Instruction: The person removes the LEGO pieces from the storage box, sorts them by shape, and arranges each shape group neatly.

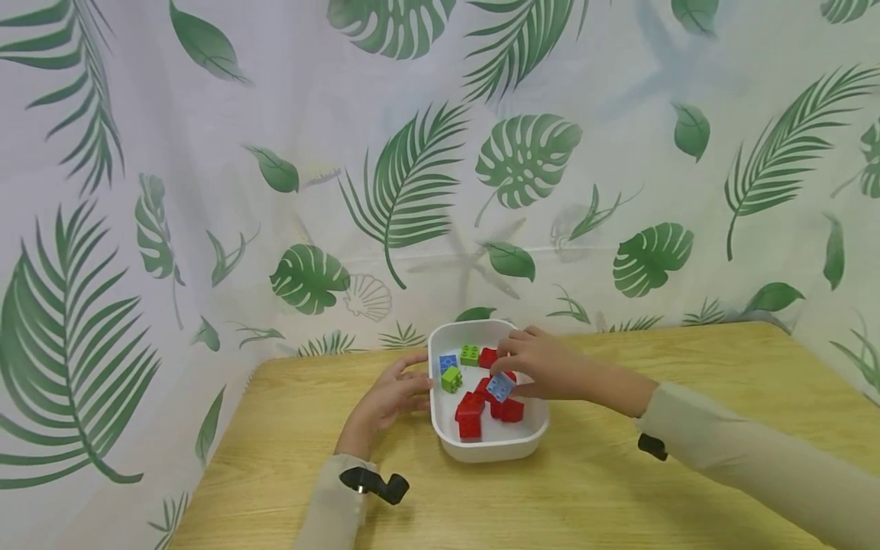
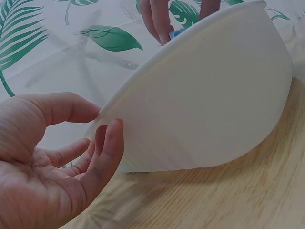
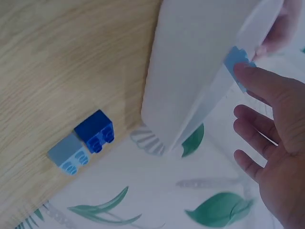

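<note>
A white plastic bin (image 1: 490,451) stands on the table with several toy building bricks in it. Over its right part my right hand (image 1: 543,365) pinches a light blue building brick (image 1: 500,386), seen again in the right wrist view as a light blue brick (image 3: 237,64) at the rim. My left hand (image 1: 392,396) is at the bin's left side; in the left wrist view its relaxed fingertips (image 2: 114,131) touch the wall and rim. Inside lie several red bricks (image 1: 470,418), a green brick (image 1: 470,354), another green brick (image 1: 451,379) and a blue brick (image 1: 448,362).
Outside the bin, in the right wrist view, a dark blue brick (image 3: 95,130) and a light blue brick (image 3: 69,151) rest on the wooden table (image 1: 275,458). A leaf-printed curtain (image 1: 412,191) hangs right behind the table's back edge.
</note>
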Tool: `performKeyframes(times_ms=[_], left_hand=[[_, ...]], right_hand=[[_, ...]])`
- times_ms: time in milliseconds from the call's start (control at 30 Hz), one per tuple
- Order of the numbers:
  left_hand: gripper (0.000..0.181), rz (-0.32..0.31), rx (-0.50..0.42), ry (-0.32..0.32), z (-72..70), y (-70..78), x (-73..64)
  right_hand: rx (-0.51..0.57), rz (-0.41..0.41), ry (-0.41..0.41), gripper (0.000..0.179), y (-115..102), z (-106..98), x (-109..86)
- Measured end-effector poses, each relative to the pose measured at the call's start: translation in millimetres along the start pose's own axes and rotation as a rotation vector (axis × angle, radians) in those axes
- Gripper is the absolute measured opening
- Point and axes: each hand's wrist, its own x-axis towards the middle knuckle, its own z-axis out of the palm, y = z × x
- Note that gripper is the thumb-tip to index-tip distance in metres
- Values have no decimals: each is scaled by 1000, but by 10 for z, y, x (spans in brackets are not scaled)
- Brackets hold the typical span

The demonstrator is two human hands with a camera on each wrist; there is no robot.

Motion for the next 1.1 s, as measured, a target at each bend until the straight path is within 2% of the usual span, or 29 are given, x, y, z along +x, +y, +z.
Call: performKeyframes(times_ms=[200, 300, 500, 867, 1100], left_hand=[[63, -5, -17, -1, 12, 4, 12], [63, -7, -16, -3, 2, 2, 22], [63, -8, -17, -16, -8, -10, 19], [64, -15, -8, -18, 0, 11, 1], [62, -12, -4, -10, 2, -5, 16]], right_hand=[[21, 31, 162, 35, 216, -66, -168], [41, 77, 194, 35, 331, -60, -264], [50, 219, 181, 34, 572, -44, -491], [34, 269, 221, 32, 960, 82, -947], [68, 380, 99, 32, 1071, 166, -1130]])
